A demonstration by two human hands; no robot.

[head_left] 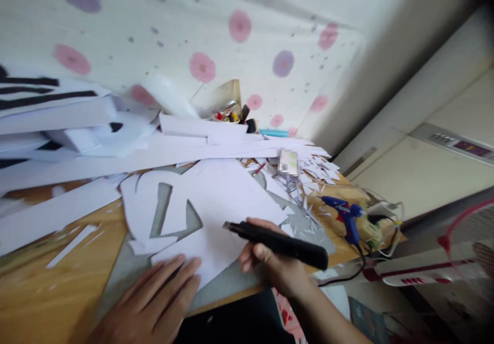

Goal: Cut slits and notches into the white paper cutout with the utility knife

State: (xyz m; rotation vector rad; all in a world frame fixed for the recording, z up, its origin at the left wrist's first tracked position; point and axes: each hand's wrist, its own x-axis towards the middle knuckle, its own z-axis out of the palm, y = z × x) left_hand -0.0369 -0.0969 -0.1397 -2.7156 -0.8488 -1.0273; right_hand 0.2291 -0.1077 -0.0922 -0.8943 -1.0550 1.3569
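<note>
My right hand [270, 251] grips a black utility knife [285, 243], its short blade pointing left just over a white sheet [227, 195]. Flat on the near left part of that sheet lies my left hand [158, 297], fingers stretched out. A cut-out white piece [142, 200] with a slanted slot and a curved opening lies beyond my left hand. Under both pieces is a grey-green cutting mat [123, 272]. Whether the blade touches the sheet I cannot tell.
A blue glue gun [345, 213] with a cord rests at the table's right side. Paper scraps [316, 172] are heaped behind it. Long white strips [88, 161] run across the back. The wooden table [50, 297] ends near my body; a pale cabinet [420, 143] stands right.
</note>
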